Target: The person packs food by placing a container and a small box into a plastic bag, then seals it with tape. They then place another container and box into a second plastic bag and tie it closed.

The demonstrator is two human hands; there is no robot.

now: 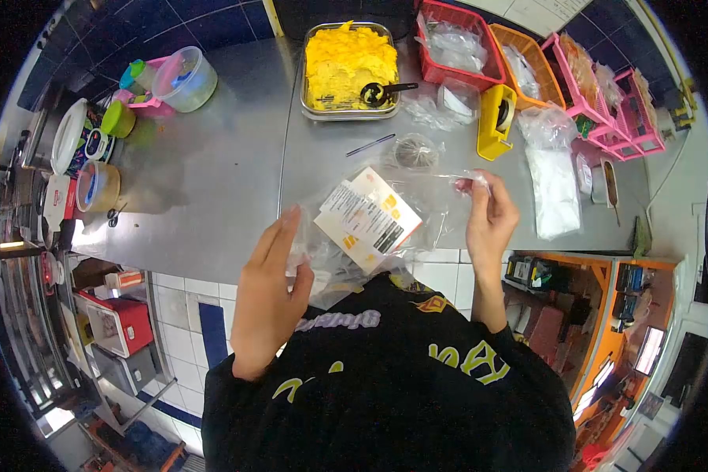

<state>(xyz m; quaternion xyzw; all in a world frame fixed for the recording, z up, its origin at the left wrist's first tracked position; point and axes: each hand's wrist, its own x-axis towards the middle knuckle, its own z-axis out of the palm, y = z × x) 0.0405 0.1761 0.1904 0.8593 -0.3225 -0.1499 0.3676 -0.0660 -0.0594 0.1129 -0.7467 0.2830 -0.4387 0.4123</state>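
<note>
We are working at the near edge of the steel bench, midway along it. A clear plastic bag is lying partly on that edge and partly drooping over it towards us. Our right hand is pinching the bag's far right corner between thumb and fingers, probably to keep the film spread. Our left hand is flanking the opposite side, thumb apart from fingers; whether it is gripping film, we cannot tell. Printed cards and a paper slip are showing between the hands, apparently inside the bag, print upward, presumably for reading. A pen is lying just beyond, likely within easy reach. Towards the far edge, a black scoop is resting on yellow mash in a metal tray, its handle projecting over the rim, perhaps for clean grasping.
</note>
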